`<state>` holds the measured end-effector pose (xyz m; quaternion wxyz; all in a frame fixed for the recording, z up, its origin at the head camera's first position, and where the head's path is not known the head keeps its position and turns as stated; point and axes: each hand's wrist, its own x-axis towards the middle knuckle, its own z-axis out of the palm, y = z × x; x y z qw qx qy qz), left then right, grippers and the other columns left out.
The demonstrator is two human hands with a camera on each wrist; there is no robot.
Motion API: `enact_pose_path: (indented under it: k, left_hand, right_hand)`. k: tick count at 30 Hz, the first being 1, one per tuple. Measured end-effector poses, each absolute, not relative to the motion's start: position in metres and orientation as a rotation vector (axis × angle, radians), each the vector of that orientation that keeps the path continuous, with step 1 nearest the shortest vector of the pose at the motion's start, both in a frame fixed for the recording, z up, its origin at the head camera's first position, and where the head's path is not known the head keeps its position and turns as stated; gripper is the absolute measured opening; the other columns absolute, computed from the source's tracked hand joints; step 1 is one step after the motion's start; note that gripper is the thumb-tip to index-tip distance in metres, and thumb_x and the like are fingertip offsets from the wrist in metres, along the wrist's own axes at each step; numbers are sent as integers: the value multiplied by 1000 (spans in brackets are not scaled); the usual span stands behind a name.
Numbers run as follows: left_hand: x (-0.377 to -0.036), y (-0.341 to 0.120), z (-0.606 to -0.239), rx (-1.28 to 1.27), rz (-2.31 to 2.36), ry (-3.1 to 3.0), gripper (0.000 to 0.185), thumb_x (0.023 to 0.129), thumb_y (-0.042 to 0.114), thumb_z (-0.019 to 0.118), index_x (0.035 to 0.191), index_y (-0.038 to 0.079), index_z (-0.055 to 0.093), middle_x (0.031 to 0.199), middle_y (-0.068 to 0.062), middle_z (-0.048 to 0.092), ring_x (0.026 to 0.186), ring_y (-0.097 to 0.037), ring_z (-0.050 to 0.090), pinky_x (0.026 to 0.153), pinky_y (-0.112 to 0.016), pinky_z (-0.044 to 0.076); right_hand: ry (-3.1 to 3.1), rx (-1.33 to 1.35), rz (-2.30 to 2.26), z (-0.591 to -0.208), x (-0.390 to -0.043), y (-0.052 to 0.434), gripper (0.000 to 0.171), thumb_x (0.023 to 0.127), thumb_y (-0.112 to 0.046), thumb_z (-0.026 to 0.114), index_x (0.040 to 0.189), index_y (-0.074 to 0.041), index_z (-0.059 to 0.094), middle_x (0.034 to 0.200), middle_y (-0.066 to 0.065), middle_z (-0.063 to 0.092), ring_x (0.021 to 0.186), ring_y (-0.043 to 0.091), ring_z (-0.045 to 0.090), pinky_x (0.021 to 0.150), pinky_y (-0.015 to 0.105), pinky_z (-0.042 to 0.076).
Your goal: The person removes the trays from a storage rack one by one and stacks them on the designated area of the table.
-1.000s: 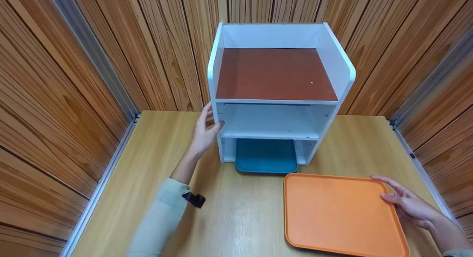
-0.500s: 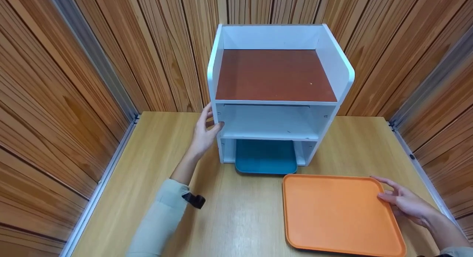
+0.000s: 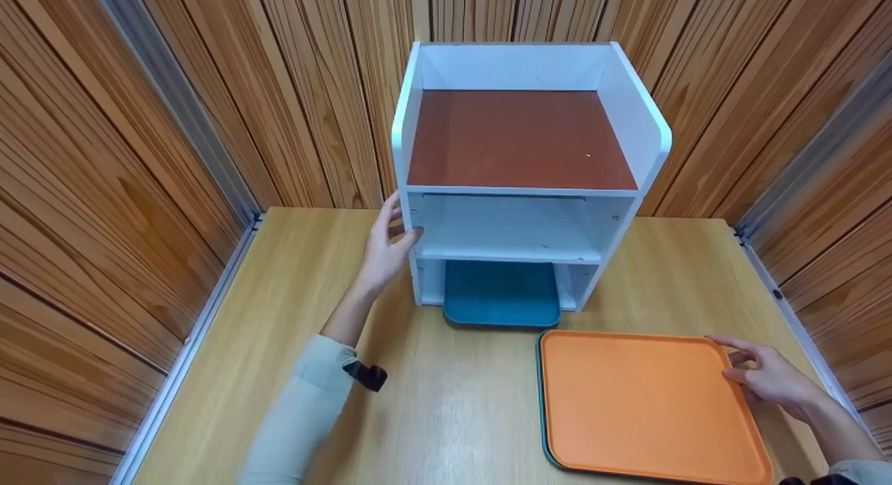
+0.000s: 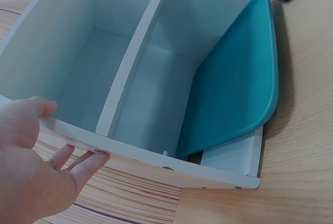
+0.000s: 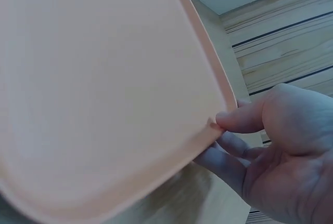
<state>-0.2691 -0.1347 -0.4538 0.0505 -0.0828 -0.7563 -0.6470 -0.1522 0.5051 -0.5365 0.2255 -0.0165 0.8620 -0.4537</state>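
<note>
My left hand (image 3: pixel 383 251) grips the left side panel of a white shelf unit (image 3: pixel 512 255), thumb on the front edge and fingers along the outside. In the bottom compartment lies a teal tray (image 3: pixel 502 297), its front end sticking out past the shelf. At the right, my right hand (image 3: pixel 773 380) pinches the right edge of an orange tray (image 3: pixel 648 401). The right wrist view has the thumb (image 5: pixel 239 120) on the tray's rim and fingers underneath near a corner. Another teal tray (image 3: pixel 544 408) lies under the orange one, mostly hidden, with its left edge showing.
The shelf's brown top board (image 3: pixel 516 140) has raised white sides and back. Its middle compartment (image 3: pixel 509 227) holds nothing visible. A wooden table (image 3: pixel 432 401) carries everything, with wood-grain walls (image 3: pixel 300 88) at the back and both sides.
The orange tray has slid slightly right with my right hand, so the left edge of the teal tray beneath now shows. My left hand has kept its grip on the shelf.
</note>
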Motion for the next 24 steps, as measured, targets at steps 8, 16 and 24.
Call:
enact_pose_path:
  k: [8, 16, 24]
  left_hand:
    - [-270, -135, -452, -263, -1953, -2299, 74, 111, 10, 63, 178, 21, 32, 173, -22, 46, 155, -48, 53, 125, -68, 52]
    - [-269, -134, -453, -260, -1957, -2293, 74, 112, 9, 63, 178, 20, 31, 173, -23, 46, 155, -48, 52, 126, -67, 51]
    - [-269, -133, -453, -233, -1927, -2308, 76, 109, 7, 64, 178, 17, 33, 170, -26, 49, 152, -51, 55, 123, -69, 53]
  right_hand:
    - [2545, -76, -1111, -541, -156, 501, 53, 107, 1, 65, 160, -2, 60, 113, 13, 67, 87, 5, 66, 64, 26, 60]
    - [2562, -42, -1128, -550, -156, 500, 51, 111, -11, 68, 161, -15, 62, 114, 11, 69, 82, 7, 66, 61, 26, 59]
    - [2558, -70, -1250, -556, -152, 497, 51, 112, -16, 69, 147, -53, 64, 113, -8, 69, 82, 7, 67, 62, 31, 60]
